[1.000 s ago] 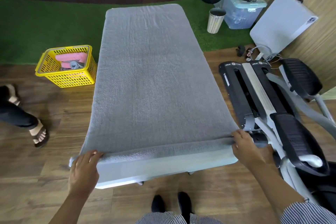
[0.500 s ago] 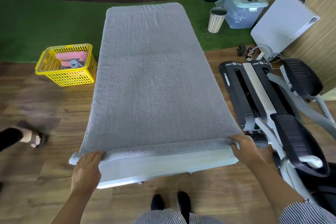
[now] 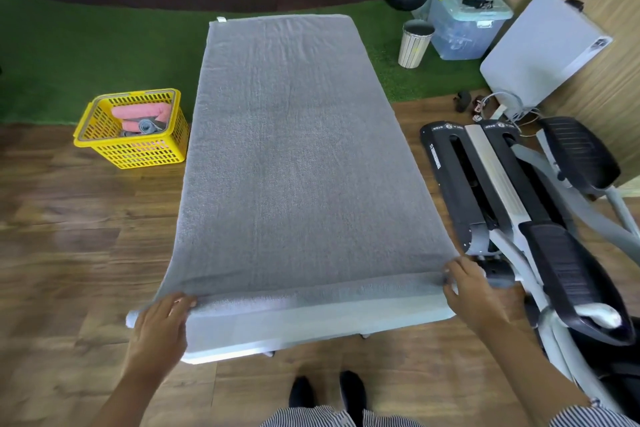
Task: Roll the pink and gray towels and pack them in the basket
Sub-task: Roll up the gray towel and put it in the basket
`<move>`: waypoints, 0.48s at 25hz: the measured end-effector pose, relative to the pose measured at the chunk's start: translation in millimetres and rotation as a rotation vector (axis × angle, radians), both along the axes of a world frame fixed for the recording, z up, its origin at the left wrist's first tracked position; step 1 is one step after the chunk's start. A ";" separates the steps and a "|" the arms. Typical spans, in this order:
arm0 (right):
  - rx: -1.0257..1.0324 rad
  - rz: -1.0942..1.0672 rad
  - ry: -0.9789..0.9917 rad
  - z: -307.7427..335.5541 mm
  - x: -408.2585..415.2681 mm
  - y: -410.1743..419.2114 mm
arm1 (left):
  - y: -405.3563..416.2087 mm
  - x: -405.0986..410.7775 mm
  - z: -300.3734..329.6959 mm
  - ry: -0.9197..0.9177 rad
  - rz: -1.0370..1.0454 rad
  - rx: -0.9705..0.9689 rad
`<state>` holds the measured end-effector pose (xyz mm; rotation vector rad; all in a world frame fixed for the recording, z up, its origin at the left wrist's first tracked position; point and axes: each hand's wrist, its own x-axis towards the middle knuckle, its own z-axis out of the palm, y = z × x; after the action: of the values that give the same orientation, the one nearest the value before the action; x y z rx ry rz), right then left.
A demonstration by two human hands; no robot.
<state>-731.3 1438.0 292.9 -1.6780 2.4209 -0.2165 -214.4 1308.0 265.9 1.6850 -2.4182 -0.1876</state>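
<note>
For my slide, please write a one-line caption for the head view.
Both hands, left hand and right hand, start rolling the gray towel beside the yellow basket.

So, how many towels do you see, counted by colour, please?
Gray towel spread on the table: 1
Gray rolled towel in the yellow basket: 1
Pink rolled towel in the basket: 1, maybe more, partly hidden
Total: 3 visible

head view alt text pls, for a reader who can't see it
Two hands, left and right, grip the near rolled edge of a gray towel spread along a table. A yellow basket on the floor to the left holds rolled pink and gray towels.
</note>
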 end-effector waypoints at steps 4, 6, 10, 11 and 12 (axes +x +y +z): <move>0.034 -0.031 -0.159 -10.8 -3.1 1.0 | -0.1 -6.6 -3.5 0.034 0.031 0.045; 0.032 -0.086 -0.253 -6.8 -2.6 -0.1 | -4.1 -9.6 -0.6 0.080 0.050 0.080; 0.107 -0.087 -0.297 -0.6 -5.6 -1.8 | -6.9 -14.8 4.2 0.131 0.081 0.078; 0.123 -0.083 -0.299 -0.1 -6.6 -0.2 | -5.6 -15.4 4.4 0.140 0.094 0.062; 0.132 -0.072 -0.293 -0.4 -7.5 1.7 | -3.0 -15.7 4.4 0.143 0.108 0.042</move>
<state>-738.7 1439.7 292.5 -1.3967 2.2273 -0.2848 -230.0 1305.0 270.4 1.7501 -2.2298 -0.3332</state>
